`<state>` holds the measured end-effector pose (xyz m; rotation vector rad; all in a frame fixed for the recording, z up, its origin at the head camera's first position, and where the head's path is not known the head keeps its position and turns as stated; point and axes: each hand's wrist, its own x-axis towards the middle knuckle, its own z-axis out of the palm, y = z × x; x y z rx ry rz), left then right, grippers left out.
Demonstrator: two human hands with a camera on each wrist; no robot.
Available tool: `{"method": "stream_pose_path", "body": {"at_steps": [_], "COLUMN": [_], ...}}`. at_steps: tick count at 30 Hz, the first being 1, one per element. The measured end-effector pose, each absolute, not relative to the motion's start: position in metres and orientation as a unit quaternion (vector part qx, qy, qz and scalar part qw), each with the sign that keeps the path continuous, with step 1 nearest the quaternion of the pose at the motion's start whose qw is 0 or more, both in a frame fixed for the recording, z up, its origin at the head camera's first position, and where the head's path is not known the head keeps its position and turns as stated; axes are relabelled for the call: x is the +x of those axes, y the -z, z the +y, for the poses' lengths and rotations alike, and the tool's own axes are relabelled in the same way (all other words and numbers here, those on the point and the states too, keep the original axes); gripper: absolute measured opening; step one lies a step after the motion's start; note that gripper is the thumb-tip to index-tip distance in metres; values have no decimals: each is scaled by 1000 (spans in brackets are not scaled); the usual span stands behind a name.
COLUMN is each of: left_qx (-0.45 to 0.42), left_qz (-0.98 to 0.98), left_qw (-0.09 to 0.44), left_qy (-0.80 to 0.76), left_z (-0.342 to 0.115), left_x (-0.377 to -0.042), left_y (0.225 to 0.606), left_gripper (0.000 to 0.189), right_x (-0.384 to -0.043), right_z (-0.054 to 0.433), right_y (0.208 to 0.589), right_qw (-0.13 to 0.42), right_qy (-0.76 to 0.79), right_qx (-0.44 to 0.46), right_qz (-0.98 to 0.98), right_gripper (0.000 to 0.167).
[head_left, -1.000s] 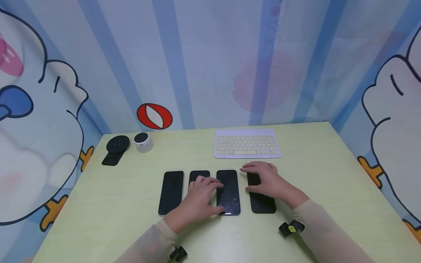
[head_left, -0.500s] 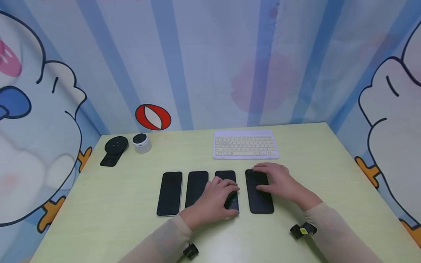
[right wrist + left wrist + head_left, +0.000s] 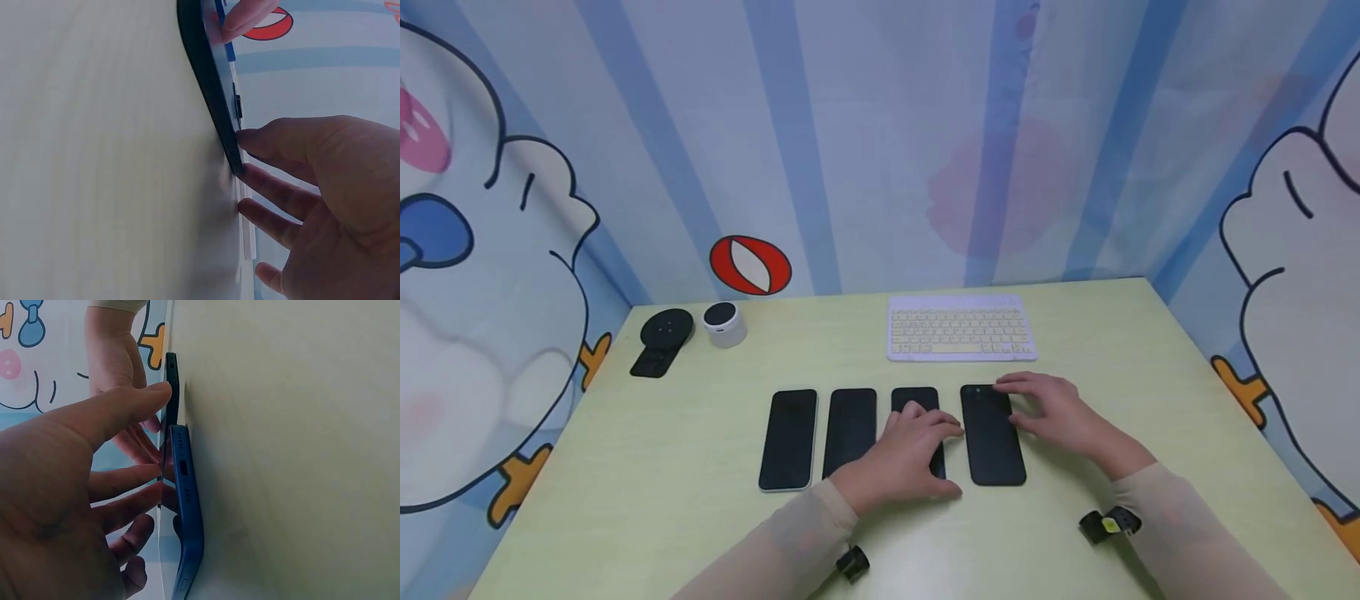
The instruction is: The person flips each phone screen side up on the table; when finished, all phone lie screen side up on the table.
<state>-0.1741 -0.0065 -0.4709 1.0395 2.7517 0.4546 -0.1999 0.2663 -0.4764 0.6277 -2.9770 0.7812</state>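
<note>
A row of dark phones lies on the table. My left hand point(image 3: 898, 458) hovers over the third phone point(image 3: 915, 398) from the left, fingers spread and covering its middle. The left wrist view shows the blue side of this phone point(image 3: 190, 512) beside the loosely bent fingers. At the row's right end lies a black phone point(image 3: 992, 437), its camera side up. My right hand point(image 3: 1052, 412) is at that phone's right edge, thumb and fingertips point(image 3: 247, 137) close to its side, gripping nothing. Further left are a phone with a light rim point(image 3: 787, 440) and another dark one point(image 3: 850, 425), partly hidden by the left hand.
A lilac keyboard point(image 3: 962, 329) lies behind the phones. Toward the back left stand a small white cylinder with a black top point(image 3: 725, 325) and a black folding stand with a round pad point(image 3: 666, 333). Printed fabric walls point(image 3: 880, 150) enclose the table.
My left hand has slid right, from between the second and third phones to over the third. The right hand has drawn right, off the black phone to its edge. The phones stay put.
</note>
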Motion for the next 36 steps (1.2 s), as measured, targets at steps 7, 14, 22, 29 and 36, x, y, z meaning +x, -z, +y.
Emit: {"method": "stream_pose_path", "body": {"at_steps": [7,14,22,29,36], "left_qx": [343,339,326,325,328], "left_qz": [923,926,933,934,934], "left_qw": [96,91,66,57,56], "left_qy": [-148,-136,-135,-137,-130], "left_z": [0,6,12,12,12], "left_x": [-178,-183,-184,-183,-183], "left_y": [468,464,470,469,468], "left_gripper": [72,73,71,73,74], "right_x": [-199,-196,-193,-189,-189], "right_z": [275,279,277,277,277], "right_y": [476,477,477,475,478], "right_qw": [-7,-19,-33,-34,-35], "right_qy": [-255,-274,-286,-303,-316], "right_qx": [221,210,174,166,157], "right_qz": [-941,-938,-942,-938,-935], "right_gripper": [51,55,58,58,58]}}
